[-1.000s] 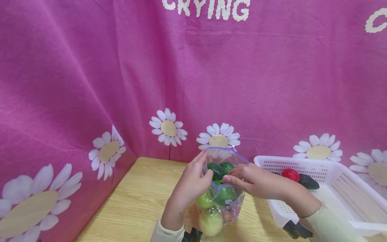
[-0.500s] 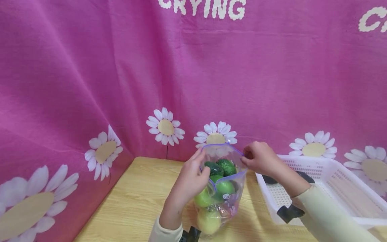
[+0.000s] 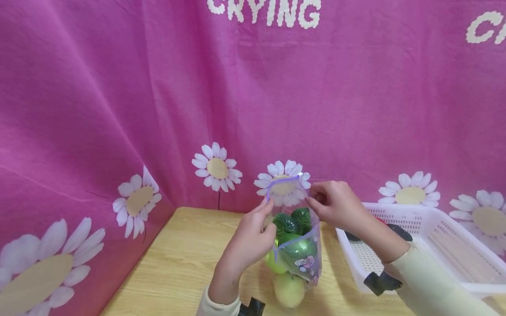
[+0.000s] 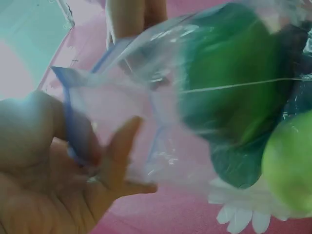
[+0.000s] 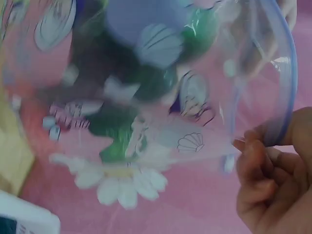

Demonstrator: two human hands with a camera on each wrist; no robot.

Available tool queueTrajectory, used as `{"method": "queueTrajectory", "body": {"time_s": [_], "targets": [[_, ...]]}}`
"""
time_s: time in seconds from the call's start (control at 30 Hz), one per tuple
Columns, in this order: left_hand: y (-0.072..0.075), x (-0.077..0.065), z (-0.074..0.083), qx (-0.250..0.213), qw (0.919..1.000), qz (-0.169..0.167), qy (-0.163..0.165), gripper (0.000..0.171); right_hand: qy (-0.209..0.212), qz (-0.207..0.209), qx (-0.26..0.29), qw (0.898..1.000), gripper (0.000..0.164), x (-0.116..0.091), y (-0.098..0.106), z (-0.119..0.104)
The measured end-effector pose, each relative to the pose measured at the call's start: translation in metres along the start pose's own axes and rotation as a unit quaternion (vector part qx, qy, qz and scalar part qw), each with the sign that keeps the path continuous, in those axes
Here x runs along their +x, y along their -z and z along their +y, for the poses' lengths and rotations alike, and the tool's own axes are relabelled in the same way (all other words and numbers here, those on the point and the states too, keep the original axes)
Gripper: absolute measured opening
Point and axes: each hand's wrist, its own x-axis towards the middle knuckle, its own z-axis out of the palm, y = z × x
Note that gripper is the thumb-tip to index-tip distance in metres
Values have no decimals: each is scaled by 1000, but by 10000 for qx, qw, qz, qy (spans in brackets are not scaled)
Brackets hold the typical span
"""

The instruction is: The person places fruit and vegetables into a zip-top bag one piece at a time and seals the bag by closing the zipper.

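A clear zip bag (image 3: 316,259) with a purple rim stands on the wooden table, its mouth spread. Inside are two dark green bumpy avocados (image 3: 286,224), a smooth green fruit (image 3: 297,248), a yellow-green one (image 3: 276,263) and a pale yellow round one (image 3: 290,289). My left hand (image 3: 253,235) holds the bag's left rim, thumb and fingers at its edge in the left wrist view. On the opposite side my right hand (image 3: 336,202) pinches the rim. In the right wrist view, that hand's curled fingers (image 5: 256,163) grip the edge below the printed shells.
Right of the bag stands a white perforated basket (image 3: 454,263). Dark oblong things (image 3: 400,231) and a bit of red lie in it, partly behind my right forearm. A pink daisy-printed cloth (image 3: 340,109) hangs behind the wooden table (image 3: 178,263).
My right hand has left the bag's mouth and taken its right rim. The bag's back rim has risen, and its lower part has shifted slightly right. The left hand keeps its hold.
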Motion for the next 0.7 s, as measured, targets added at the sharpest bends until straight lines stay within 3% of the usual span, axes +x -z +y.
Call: {"method": "queueTrajectory", "body": {"time_s": [0.1,0.2,0.33,0.5,0.7], "targets": [[3,1,1,-199,9989,388,145,62,-183,270,-66,9994,20,1,7,7],[8,3,-2,-189,9973,655,257,61,-334,107,-102,9993,19,3,9,13],[11,5,-7,-84,9974,638,311,62,-303,-352,-45,9989,18,4,5,19],[11,5,-8,-26,9975,663,261,62,-205,-364,-49,9991,20,7,3,23],[14,6,-8,126,9965,796,223,60,-554,-358,-122,9977,20,9,14,36]]}}
